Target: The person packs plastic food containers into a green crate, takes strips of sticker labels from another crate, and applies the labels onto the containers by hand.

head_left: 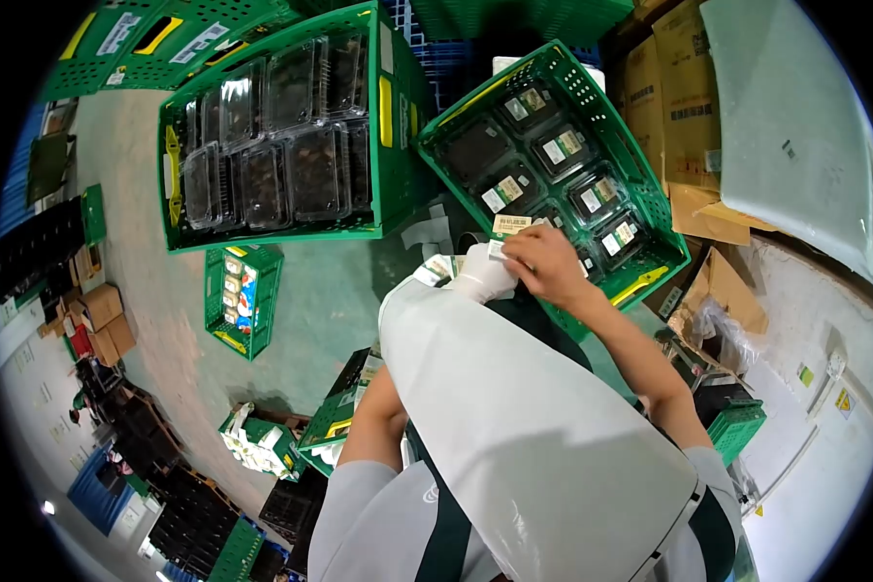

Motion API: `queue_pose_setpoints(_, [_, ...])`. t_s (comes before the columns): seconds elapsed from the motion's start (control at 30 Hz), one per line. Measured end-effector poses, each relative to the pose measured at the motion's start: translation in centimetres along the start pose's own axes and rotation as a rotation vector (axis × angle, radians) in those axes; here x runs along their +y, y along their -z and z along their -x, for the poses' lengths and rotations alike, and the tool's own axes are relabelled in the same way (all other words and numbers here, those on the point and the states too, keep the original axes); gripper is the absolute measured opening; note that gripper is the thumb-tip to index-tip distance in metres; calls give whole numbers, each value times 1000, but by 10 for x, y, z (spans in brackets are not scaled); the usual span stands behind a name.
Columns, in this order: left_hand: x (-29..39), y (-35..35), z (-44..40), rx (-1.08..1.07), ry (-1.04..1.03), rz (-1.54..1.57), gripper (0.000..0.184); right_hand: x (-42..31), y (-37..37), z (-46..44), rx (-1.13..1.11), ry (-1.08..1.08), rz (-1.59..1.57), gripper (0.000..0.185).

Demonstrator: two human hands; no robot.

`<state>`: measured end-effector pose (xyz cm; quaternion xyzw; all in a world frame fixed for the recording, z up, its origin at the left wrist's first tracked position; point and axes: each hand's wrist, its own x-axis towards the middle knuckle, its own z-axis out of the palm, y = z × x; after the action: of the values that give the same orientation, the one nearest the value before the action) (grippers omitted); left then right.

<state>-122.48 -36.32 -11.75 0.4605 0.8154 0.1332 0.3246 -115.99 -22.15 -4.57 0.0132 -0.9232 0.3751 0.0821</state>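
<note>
My right hand (550,264) is closed, with thumb and fingertips pinching a small white label (498,249) over the near side of a green crate. A printed cream label (511,225) lies just beyond the fingertips. Beside them, a white crumpled shape looks like my left hand (483,275) in a glove; its fingers cannot be made out. My left forearm passes beneath a long white sheet (533,417) that drapes toward my chest. More printed labels (440,269) stick out at its far left edge. Dark lidded packs (565,148), several with labels, fill the crate (435,145).
Left of this crate, another green crate (388,145) holds stacked clear clamshell boxes (320,173) with dark contents. A small green crate (213,301) stands on the floor. Cardboard boxes (687,97) and a translucent sheet (795,116) are at the right.
</note>
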Motion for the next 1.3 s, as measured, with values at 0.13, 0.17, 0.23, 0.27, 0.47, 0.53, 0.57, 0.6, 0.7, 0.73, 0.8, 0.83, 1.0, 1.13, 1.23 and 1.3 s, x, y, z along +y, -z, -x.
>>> queue_pose_setpoints(0.13, [-14,-1,1,165,4,90,19,29,15,-4,-223,-219,-200,81])
queue_pose_setpoints(0.17, [-19,-1,1,141,-3,59,19,42,16,-4,-313,-270,-278,90])
queue_pose_setpoints(0.23, [-22,5,4,117,-95,-8,38,61,10,-10,-310,-535,-371,81])
queue_pose_setpoints(0.27, [-31,-9,2,-62,-86,-58,26,75,1,-15,-323,-698,-405,76])
queue_pose_setpoints(0.47, [-39,-59,0,49,-27,143,15,117,-36,-34,-815,-764,-921,36])
queue_pose_setpoints(0.53, [-38,-53,2,-102,248,353,16,121,-40,-40,-697,-772,-990,27])
queue_pose_setpoints(0.57, [-35,-41,0,-176,382,457,17,121,-43,-44,-666,-790,-1018,20])
queue_pose_setpoints(0.6, [-35,-27,-2,-194,290,357,17,124,-48,-47,-666,-793,-1018,20])
queue_pose_setpoints(0.7, [-47,-23,1,-244,215,332,40,152,-72,-59,-373,-819,-896,14])
queue_pose_setpoints(0.73, [-47,-14,5,-168,194,452,52,161,-79,-69,-176,-900,-821,14])
queue_pose_setpoints(0.8, [-52,-16,10,-277,272,572,70,202,-107,-75,-44,-939,-792,16])
queue_pose_setpoints(0.83, [-45,3,9,-377,402,720,70,214,-121,-79,2,-928,-799,18])
queue_pose_setpoints(1.0, [-45,12,21,-331,424,738,64,248,-179,-100,-2,-914,-583,21])
queue_pose_setpoints(1.13, [-47,9,29,-328,448,753,59,269,-203,-109,-26,-913,-376,33])
queue_pose_setpoints(1.23, [-48,5,33,-322,466,764,56,270,-207,-115,-39,-974,-377,38])
queue_pose_setpoints(1.3, [-47,4,36,-325,474,772,53,270,-212,-119,-60,-1018,-386,38])
